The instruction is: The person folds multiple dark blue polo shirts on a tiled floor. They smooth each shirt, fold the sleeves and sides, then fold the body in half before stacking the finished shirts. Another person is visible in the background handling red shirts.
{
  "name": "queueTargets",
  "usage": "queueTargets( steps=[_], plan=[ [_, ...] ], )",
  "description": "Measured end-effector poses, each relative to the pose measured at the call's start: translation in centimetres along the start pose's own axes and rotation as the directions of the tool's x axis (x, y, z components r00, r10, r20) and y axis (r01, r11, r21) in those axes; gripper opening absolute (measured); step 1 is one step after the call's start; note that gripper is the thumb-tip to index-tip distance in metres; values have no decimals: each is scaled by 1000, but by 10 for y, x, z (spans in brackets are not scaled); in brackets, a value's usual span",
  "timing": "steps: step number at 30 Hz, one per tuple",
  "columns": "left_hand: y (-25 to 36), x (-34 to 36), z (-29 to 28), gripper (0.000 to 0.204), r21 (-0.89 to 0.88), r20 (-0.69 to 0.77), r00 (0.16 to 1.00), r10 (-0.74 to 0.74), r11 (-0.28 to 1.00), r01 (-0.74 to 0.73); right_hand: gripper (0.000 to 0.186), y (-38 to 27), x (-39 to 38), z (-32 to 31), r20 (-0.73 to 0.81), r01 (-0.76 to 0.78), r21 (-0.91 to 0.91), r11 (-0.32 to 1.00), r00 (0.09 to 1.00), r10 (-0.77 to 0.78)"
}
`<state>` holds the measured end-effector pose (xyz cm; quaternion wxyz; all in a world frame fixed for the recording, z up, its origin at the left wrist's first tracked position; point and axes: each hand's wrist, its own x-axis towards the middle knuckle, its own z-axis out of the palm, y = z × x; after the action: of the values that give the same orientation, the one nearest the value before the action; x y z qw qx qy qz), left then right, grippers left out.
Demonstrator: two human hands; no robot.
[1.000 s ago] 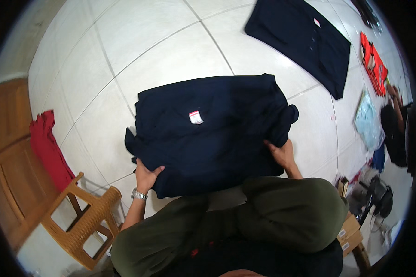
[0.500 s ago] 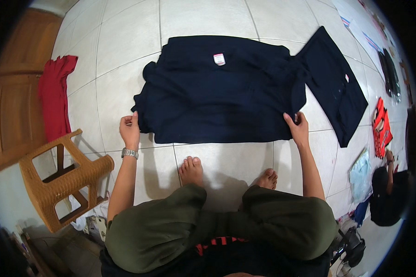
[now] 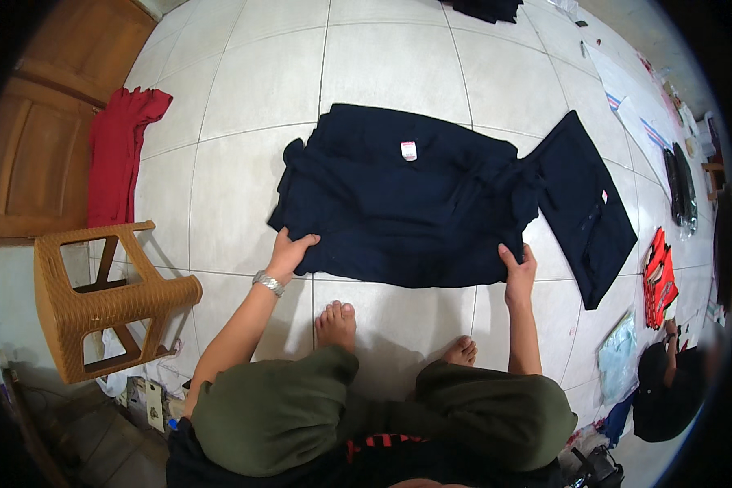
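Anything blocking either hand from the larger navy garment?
Nothing visible: left hand and right hand touch the larger navy garment at its near corners. The smaller navy garment lies to its right, clear of both hands.

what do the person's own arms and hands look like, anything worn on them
The left hand and right hand are both bare, with no gloves. A silver-coloured watch with a metal link band circles the left wrist; nothing shows on the right wrist. The left forearm and right forearm show no sleeves.
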<state>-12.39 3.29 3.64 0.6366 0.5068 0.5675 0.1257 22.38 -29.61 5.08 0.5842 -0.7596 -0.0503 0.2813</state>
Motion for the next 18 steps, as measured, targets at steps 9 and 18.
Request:
queueTargets(
  steps=[9, 18],
  plan=[
    [131, -129, -64, 40, -646, 182, 954, 237, 760, -66, 48, -153, -66, -68, -176, 401, 434, 807, 916, -361],
    [223, -53, -14, 34, -751, 128, 958, 256, 656, -75, 63, -209, 27, -38, -37, 218, 409, 886, 974, -223]
  ],
)
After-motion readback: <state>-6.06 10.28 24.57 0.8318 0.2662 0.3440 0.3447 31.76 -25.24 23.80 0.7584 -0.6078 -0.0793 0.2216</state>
